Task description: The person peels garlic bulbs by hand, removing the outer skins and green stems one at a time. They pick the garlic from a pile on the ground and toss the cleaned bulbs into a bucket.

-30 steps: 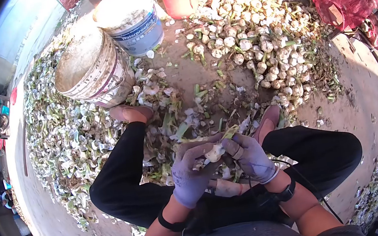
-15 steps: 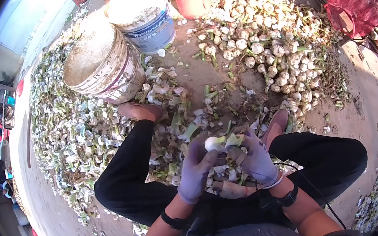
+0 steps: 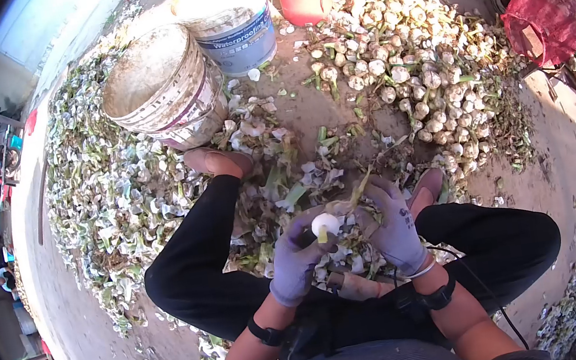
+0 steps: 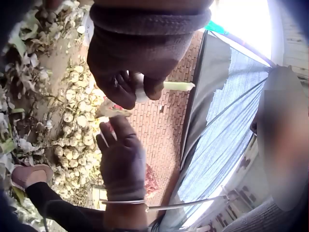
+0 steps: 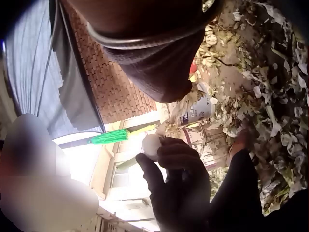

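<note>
In head view, grips a round white garlic bulb [image 3: 325,224], near centre, with the lavender-gloved left hand [image 3: 292,260], clamped between thumb and fingers; looks peeled, with pale-green stem [image 3: 322,237] attached, leaving a far-right heap of dirty-white bulbs [image 3: 439,101] apparently undone. In left-wrist view, shows a lavender-gloved right hand [image 4: 123,162] beside a papery tan husk [image 4: 112,110]; cannot tell whether pinching. In right-wrist view, shows bare bulb.
</note>
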Action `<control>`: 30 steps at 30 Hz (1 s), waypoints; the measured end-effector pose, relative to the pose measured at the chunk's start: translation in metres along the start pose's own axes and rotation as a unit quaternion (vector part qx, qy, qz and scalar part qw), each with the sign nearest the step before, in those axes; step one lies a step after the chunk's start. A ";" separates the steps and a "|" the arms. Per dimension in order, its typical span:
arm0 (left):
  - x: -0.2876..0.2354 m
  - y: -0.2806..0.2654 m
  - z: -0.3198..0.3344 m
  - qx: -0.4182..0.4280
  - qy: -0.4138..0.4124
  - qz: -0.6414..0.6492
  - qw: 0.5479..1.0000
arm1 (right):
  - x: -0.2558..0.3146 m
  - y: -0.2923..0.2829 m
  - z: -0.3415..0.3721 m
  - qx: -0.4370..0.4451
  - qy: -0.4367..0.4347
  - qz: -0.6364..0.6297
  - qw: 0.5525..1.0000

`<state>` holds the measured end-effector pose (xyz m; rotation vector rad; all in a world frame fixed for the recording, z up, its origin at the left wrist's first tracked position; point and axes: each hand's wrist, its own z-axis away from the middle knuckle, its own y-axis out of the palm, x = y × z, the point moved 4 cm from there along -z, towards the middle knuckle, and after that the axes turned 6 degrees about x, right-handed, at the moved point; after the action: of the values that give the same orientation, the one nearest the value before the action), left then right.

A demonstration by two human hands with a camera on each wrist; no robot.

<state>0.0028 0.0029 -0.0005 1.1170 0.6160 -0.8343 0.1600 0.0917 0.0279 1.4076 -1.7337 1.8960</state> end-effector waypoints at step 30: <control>-0.012 0.010 0.014 -0.063 0.155 -0.095 0.981 | 0.043 -0.004 0.013 0.081 -0.073 -0.186 0.976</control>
<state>0.0042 -0.0053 0.0187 1.0914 1.0362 -0.7763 0.1469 0.0636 0.0608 1.8244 -1.2745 1.7936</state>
